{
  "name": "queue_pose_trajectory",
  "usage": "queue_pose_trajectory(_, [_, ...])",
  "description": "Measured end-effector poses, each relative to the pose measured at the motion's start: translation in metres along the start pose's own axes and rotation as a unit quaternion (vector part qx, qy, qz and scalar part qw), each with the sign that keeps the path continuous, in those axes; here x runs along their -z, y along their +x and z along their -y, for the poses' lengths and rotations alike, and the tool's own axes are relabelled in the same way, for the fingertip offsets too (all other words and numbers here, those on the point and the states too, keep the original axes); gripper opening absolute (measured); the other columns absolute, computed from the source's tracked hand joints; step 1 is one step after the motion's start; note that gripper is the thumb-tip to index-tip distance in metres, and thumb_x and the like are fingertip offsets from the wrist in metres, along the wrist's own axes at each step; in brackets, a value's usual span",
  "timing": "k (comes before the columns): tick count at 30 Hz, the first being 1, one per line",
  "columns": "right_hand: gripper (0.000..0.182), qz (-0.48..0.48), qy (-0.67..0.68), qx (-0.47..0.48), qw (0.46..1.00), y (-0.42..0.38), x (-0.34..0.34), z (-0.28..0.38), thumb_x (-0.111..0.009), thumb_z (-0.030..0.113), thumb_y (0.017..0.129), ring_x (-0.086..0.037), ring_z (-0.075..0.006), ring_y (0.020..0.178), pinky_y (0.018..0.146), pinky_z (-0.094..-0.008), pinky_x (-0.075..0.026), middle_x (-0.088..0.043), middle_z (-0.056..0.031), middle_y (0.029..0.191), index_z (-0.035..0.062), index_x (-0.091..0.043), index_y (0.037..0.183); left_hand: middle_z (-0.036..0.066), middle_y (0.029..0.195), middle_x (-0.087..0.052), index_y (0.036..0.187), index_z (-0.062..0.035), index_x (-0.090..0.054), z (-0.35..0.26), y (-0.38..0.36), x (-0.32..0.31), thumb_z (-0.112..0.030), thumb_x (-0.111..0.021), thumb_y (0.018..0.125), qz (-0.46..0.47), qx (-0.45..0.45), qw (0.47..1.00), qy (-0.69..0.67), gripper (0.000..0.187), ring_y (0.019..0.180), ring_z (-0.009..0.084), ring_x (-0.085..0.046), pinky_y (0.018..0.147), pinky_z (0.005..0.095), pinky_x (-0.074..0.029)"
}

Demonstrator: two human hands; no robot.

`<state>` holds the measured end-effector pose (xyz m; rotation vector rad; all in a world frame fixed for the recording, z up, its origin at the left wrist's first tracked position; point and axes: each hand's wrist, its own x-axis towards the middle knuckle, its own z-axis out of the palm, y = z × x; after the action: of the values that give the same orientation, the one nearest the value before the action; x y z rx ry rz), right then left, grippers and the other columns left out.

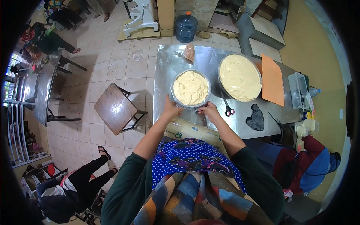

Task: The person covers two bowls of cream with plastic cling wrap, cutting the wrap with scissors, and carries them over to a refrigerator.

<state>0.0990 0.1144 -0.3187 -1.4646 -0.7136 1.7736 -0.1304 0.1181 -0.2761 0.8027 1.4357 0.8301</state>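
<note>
A round bowl (191, 88) of pale yellow, creamy mixture stands on the metal table, near its left side. My left hand (172, 109) grips the bowl's lower left edge, its thumb pointing up along the side. At the lower right edge, my right hand (210, 110) has its fingers closed on the rim. Clear plastic seems to show around the bowl between the hands. To the right sits a larger round container (240, 77) filled with the same pale yellow mixture, its surface smoother. Scissors (229, 110) with dark and pink handles lie below it.
The metal table (213, 125) also bears a bag of brown bits (189, 53), an orange sheet (272, 80), a crumpled black piece (255, 117) and a clear plastic bin (297, 90). A wooden stool (115, 108) stands left. Other people sit lower left and right.
</note>
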Motion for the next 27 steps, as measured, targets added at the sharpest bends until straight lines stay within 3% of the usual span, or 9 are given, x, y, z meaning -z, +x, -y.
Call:
queue_pose_trajectory(1, [0.027,-0.012,0.034,0.005,0.999,0.004,-0.001,-0.002,-0.062,-0.005,0.076,-0.064,-0.0208,0.074,0.059,-0.0288,-0.054,-0.062,-0.0124,0.085,-0.0052,-0.053,0.102,0.021,0.099,-0.057,0.125,0.0068,-0.035,0.006,0.01,-0.002,0.009,-0.068,0.067,0.019,0.049,0.998,-0.021,0.066,0.068,0.0255,-0.064,0.053,0.0329,-0.056])
queue_pose_trajectory(4, [0.016,-0.094,-0.004,0.001,0.996,0.015,0.001,-0.002,-0.053,-0.01,0.078,-0.064,-0.0202,0.069,0.057,-0.0296,-0.055,-0.063,-0.0142,0.083,-0.0049,-0.055,0.094,0.018,0.084,-0.062,0.113,0.0072,-0.046,0.015,0.03,-0.002,0.004,-0.068,0.069,0.055,0.089,0.994,-0.042,0.049,0.063,0.0233,-0.065,0.05,0.033,-0.056])
queue_pose_trajectory(7, [0.02,-0.102,-0.043,-0.013,0.994,0.021,0.004,0.005,-0.046,-0.01,0.078,-0.063,-0.0205,0.063,0.053,-0.0295,-0.055,-0.063,-0.0145,0.078,-0.0042,-0.056,0.095,0.018,0.081,-0.063,0.1,0.0082,-0.052,0.015,0.037,-0.007,0.006,-0.064,0.073,0.02,0.111,0.993,-0.041,0.03,0.058,0.0235,-0.064,0.049,0.0341,-0.056])
queue_pose_trajectory(10, [0.018,-0.144,-0.081,-0.053,0.985,0.025,0.005,0.01,-0.044,-0.004,0.082,-0.063,-0.0206,0.06,0.051,-0.0305,-0.055,-0.063,-0.0142,0.074,-0.0035,-0.057,0.094,0.018,0.082,-0.063,0.098,0.0087,-0.052,0.016,0.046,-0.004,0.009,-0.059,0.074,0.033,0.162,0.983,-0.076,0.025,0.06,0.0248,-0.064,0.052,0.0354,-0.058])
queue_pose_trajectory(17, [0.015,-0.234,-0.045,-0.096,0.967,0.038,-0.009,0.023,-0.056,0.01,0.084,-0.063,-0.021,0.05,0.04,-0.0294,-0.051,-0.066,-0.0136,0.073,-0.0029,-0.06,0.092,0.017,0.077,-0.062,0.094,0.0082,-0.055,0.029,0.067,0.003,0.003,-0.053,0.079,0.022,0.261,0.942,-0.208,0.016,0.061,0.0263,-0.063,0.056,0.0402,-0.059])
queue_pose_trajectory(20, [0.021,-0.233,-0.17,-0.083,0.954,0.039,-0.01,0.033,-0.059,0.017,0.084,-0.064,-0.021,0.048,0.04,-0.0281,-0.049,-0.066,-0.0138,0.069,-0.0031,-0.063,0.085,0.017,0.074,-0.062,0.091,0.008,-0.056,0.023,0.066,0.001,-0.004,-0.052,0.082,0.011,0.278,0.944,-0.178,0.015,0.058,0.026,-0.062,0.055,0.0404,-0.058])
queue_pose_trajectory(22, [0.028,-0.151,-0.358,-0.094,0.917,0.039,-0.003,0.041,-0.059,0.024,0.084,-0.064,-0.0209,0.048,0.042,-0.0288,-0.05,-0.066,-0.0144,0.067,-0.0032,-0.065,0.081,0.017,0.072,-0.062,0.09,0.0074,-0.056,0.018,0.064,-0.002,-0.007,-0.052,0.083,0.003,0.263,0.953,-0.151,0.016,0.057,0.0258,-0.062,0.053,0.0403,-0.058])
queue_pose_trajectory(25, [0.033,-0.12,-0.455,-0.145,0.87,0.044,-0.001,0.05,-0.06,0.028,0.082,-0.064,-0.0213,0.047,0.042,-0.0299,-0.049,-0.065,-0.0144,0.065,-0.0038,-0.066,0.084,0.016,0.071,-0.062,0.09,0.0071,-0.057,0.015,0.063,-0.003,-0.009,-0.053,0.084,-0.001,0.264,0.957,-0.122,0.018,0.055,0.0258,-0.062,0.053,0.0402,-0.058])
queue_pose_trajectory(27, [0.032,-0.146,-0.464,-0.11,0.867,0.041,-0.005,0.05,-0.06,0.028,0.082,-0.063,-0.0212,0.046,0.044,-0.0293,-0.05,-0.065,-0.0151,0.066,-0.0032,-0.067,0.084,0.016,0.071,-0.062,0.09,0.007,-0.057,0.014,0.063,-0.002,-0.011,-0.054,0.084,0.005,0.263,0.957,-0.119,0.019,0.055,0.026,-0.062,0.053,0.0402,-0.058])
